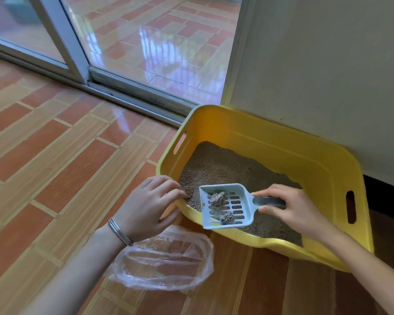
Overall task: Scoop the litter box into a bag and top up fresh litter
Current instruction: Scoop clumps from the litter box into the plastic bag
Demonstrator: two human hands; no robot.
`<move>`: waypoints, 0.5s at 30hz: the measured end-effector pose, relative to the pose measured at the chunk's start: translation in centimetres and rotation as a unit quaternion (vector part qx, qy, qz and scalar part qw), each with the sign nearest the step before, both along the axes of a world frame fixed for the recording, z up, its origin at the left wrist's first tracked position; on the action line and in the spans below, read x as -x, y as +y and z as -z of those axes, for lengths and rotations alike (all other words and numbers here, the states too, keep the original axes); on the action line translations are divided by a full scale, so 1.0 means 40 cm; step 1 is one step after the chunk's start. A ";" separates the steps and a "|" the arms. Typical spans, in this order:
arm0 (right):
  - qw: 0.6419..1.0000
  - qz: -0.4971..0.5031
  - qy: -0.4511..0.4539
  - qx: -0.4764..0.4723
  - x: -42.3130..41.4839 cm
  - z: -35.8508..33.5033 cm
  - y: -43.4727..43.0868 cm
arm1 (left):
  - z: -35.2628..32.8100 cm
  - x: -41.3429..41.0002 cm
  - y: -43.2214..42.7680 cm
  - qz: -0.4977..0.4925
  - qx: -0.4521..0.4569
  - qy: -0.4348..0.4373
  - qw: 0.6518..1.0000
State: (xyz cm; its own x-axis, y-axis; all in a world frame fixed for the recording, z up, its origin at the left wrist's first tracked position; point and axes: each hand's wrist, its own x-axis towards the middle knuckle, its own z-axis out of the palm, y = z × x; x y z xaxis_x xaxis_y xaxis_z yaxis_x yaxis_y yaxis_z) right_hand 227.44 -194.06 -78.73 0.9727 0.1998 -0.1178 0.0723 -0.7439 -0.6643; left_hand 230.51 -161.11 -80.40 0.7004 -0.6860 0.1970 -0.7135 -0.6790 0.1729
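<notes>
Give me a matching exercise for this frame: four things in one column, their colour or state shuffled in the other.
Things:
1 scoop
2 bag
3 box
4 right hand

States:
A yellow
B clear, lying on the floor
C grips a handle
D carries clumps

Pairs: 1-D, 2-B, 3-A, 4-C

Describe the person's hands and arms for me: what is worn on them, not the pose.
No sleeves or gloves are in view; the arms are uncovered as far as the frame shows. The left hand has a few thin silver-coloured bangles stacked at the wrist. The right hand shows no bracelet or watch. No rings are visible on the fingers of either hand.
</notes>
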 end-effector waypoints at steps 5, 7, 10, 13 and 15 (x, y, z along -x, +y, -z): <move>0.993 -0.088 -0.025 0.068 0.039 -0.030 0.086 | 0.005 0.093 0.104 -0.050 0.022 0.024 0.998; 0.984 -0.115 -0.059 0.120 0.053 -0.023 0.129 | 0.024 0.134 0.145 -0.073 0.004 0.039 0.997; 0.964 -0.144 -0.127 0.184 0.077 0.005 0.194 | 0.070 0.194 0.192 -0.085 -0.035 0.071 0.993; 0.954 -0.144 -0.156 0.213 0.097 0.047 0.256 | 0.122 0.227 0.224 -0.094 -0.064 0.102 0.988; 0.948 -0.139 -0.175 0.225 0.095 0.081 0.282 | 0.151 0.230 0.240 -0.107 -0.077 0.110 0.985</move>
State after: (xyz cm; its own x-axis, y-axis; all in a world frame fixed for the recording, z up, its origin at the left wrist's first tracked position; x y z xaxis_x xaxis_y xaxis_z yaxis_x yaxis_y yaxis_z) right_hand 223.62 -182.77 -81.97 0.8851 0.4602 0.0690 0.4647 -0.8662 -0.1838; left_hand 221.30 -151.52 -86.44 0.8465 -0.5277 -0.0711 -0.5077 -0.8401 0.1910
